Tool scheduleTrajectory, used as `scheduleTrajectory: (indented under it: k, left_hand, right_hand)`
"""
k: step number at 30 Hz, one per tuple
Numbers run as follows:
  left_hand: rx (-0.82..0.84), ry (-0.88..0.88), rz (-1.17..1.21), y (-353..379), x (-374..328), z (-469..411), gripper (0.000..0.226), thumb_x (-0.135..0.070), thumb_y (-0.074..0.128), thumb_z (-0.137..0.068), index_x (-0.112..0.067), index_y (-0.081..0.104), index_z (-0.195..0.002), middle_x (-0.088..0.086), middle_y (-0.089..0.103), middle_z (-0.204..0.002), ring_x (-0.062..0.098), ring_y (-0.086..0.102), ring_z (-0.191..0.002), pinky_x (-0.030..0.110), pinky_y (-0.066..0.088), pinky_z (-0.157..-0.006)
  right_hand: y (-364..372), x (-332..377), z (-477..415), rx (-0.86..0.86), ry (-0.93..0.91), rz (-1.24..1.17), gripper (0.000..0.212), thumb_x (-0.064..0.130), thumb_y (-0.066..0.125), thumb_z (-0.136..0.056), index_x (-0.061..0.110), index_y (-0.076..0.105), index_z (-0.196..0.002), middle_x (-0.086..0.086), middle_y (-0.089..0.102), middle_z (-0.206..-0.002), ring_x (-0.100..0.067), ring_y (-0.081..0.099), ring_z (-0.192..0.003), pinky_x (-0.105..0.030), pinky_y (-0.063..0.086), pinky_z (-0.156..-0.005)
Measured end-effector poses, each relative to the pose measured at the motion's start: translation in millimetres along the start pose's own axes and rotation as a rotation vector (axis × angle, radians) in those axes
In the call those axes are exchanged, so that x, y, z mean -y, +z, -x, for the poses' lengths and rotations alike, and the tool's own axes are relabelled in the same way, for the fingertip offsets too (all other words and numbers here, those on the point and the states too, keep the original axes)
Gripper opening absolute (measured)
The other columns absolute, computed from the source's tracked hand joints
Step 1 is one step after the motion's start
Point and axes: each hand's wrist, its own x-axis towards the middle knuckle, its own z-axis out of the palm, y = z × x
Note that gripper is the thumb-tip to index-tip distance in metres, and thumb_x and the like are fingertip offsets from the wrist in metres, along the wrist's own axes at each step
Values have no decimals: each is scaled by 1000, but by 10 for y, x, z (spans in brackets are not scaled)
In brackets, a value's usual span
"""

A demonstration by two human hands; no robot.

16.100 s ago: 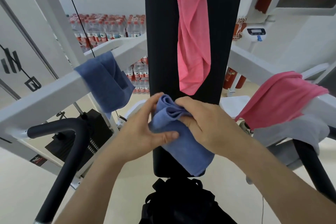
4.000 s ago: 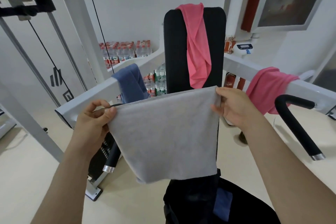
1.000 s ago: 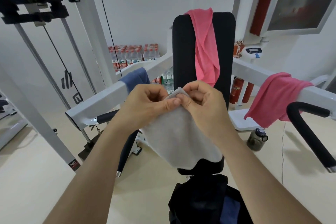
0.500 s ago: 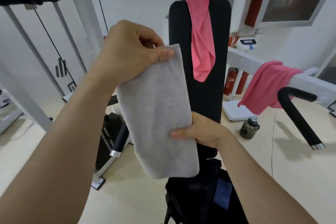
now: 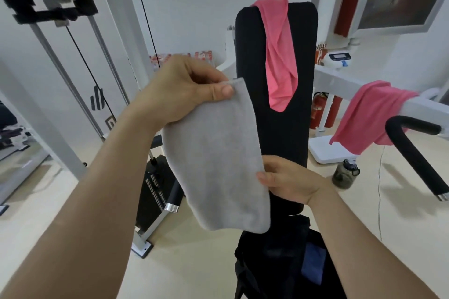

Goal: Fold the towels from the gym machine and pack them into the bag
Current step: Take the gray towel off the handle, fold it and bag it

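A grey towel [image 5: 216, 162], folded in half lengthwise, hangs in front of the black back pad [image 5: 279, 128]. My left hand [image 5: 184, 87] pinches its top corner between thumb and fingers. My right hand [image 5: 289, 179] grips the towel's right edge about halfway down, fingers behind the cloth. One pink towel [image 5: 279, 56] drapes over the top of the pad. Another pink towel [image 5: 371, 114] hangs on the white arm at the right. The black bag [image 5: 274, 262] sits open below the pad, with a folded blue towel [image 5: 313, 267] inside.
A black curved handle [image 5: 418, 155] sticks out at the right. A dark water bottle [image 5: 345, 172] stands on the floor beside a white base. The weight stack [image 5: 158, 189] and white frame posts stand at the left. Bottled water is stacked by the far wall.
Since a second ago my left hand has lifted the towel's top corner while my right hand slid down its right edge. Over the last half second both hands barely moved.
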Motion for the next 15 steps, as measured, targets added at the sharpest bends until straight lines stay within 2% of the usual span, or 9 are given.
scheduleTrajectory:
  k: [3, 6, 8, 10, 13, 15]
  left_hand:
    - [101, 12, -15, -48, 3, 16, 12, -34, 78, -62, -30, 76, -73, -10, 74, -70, 1, 67, -69, 18, 56, -69]
    - [148, 19, -109, -143, 12, 48, 12, -34, 78, -64, -31, 75, -76, -18, 70, -63, -4, 62, -62, 10, 48, -61]
    - [144, 14, -162, -188, 31, 74, 11, -27, 80, -69, -26, 75, -79, -23, 64, -55, -8, 56, -54, 5, 41, -56]
    - [103, 6, -210, -220, 73, 103, 11, -22, 81, -72, -23, 75, -82, -22, 63, -54, -10, 54, -52, 3, 38, -55]
    - [44, -6, -268, -252, 175, 140, 15, -24, 84, -70, -28, 73, -80, -18, 65, -66, -10, 54, -56, 4, 40, -58]
    - [-18, -3, -260, -259, 240, 160, 15, -22, 84, -71, -27, 71, -78, -22, 62, -61, -11, 53, -54, 3, 37, -56]
  right_hand:
    - [190, 194, -210, -19, -101, 18, 60, 49, 80, -70, 10, 69, -115, -9, 69, -119, -27, 64, -114, -34, 51, -96]
    - [319, 422, -325, -57, -202, 16, 66, 49, 79, -70, 1, 67, -114, -18, 67, -119, -34, 62, -115, -43, 51, -100]
    - [410, 581, -363, -120, -272, 41, 55, 39, 74, -80, -3, 66, -115, -21, 68, -118, -36, 64, -112, -44, 51, -99]
    - [516, 677, -426, -216, -348, 160, 38, 26, 67, -86, -1, 68, -112, -20, 70, -113, -31, 68, -105, -37, 57, -91]
    - [655, 685, -509, -405, -520, 419, 12, 18, 69, -87, 8, 74, -84, -6, 69, -91, -13, 68, -81, -21, 53, -67]
    - [693, 648, -526, -447, -554, 465, 11, 18, 73, -84, 9, 73, -77, -4, 66, -83, -15, 66, -72, -24, 52, -58]
